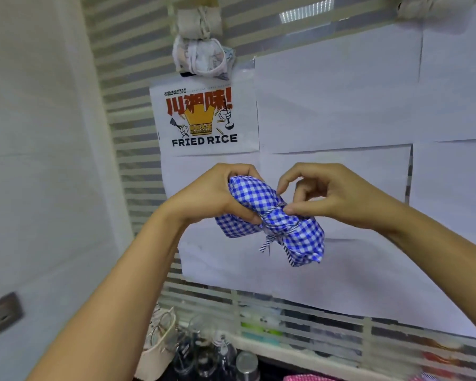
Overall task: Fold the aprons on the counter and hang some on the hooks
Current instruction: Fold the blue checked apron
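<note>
I hold the apron point(275, 218) up in the air between my two hands, in front of the wall. It is rolled into a tight, plump bundle of blue-and-white gingham cotton, soft and slightly puffed at both ends. A thin cord point(270, 240) with blue-and-white stripes pinches it in at the waist. The cord's knot and short tails hang just under my thumbs.

My left hand point(212, 196) grips the bundle's left end. Its fingers point(239, 171) curl over the top and the thumb presses in from below, just beside the cord. My right hand point(333, 196) pinches at the cord on the waist between thumb and forefinger, with the other fingers loosely curled and lifted off the cloth.

Just beyond my left fingertips, a poster point(204, 119) shows red Chinese characters, a yellow crown, two cartoon hands with a spatula and a ladle, and the black words "FRIED RICE". The small print on top is too fine to read.

Plain white paper sheets point(341, 105) cover the frosted glass point(127, 111), which has pale horizontal bands, behind my right hand. High above my left hand a beige roll point(198, 22) sits over a white roll point(201, 57), both crumpled fabric bundles; I cannot tell what holds them there. Far below my wrists stand clear glass jars point(198, 350). A pink checked cloth point(308, 377) shows at the bottom edge.
</note>
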Tool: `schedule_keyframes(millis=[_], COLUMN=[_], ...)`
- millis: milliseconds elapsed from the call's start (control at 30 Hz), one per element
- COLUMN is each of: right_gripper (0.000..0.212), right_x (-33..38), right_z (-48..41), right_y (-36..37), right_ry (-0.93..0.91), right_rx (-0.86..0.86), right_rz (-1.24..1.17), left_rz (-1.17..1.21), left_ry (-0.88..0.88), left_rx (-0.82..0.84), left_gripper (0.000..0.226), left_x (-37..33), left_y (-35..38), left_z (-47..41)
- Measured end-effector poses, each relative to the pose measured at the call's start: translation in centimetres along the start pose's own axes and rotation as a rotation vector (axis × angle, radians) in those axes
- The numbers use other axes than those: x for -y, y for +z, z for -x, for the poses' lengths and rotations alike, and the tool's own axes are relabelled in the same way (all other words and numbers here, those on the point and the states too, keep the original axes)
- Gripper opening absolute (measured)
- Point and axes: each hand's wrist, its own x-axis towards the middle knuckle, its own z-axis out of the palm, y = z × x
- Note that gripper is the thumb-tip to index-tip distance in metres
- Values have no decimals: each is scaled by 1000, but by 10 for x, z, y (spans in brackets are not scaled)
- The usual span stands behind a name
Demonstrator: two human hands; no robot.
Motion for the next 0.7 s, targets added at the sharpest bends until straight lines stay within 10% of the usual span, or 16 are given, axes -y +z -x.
schedule_keyframes(millis=[333,700], right_gripper=[12,31], right_x=[21,92], right_z=[-48,-119], right_y=[81,203], right_ry=[-344,147], right_rx=[-234,-225], right_rz=[312,-818], left_rz=[-189,-602], left_ry=[-254,-444], left_rx=[-122,-408], left_gripper=[34,28], left_x=[-25,-8], left_y=[-43,-100], left_z=[78,157])
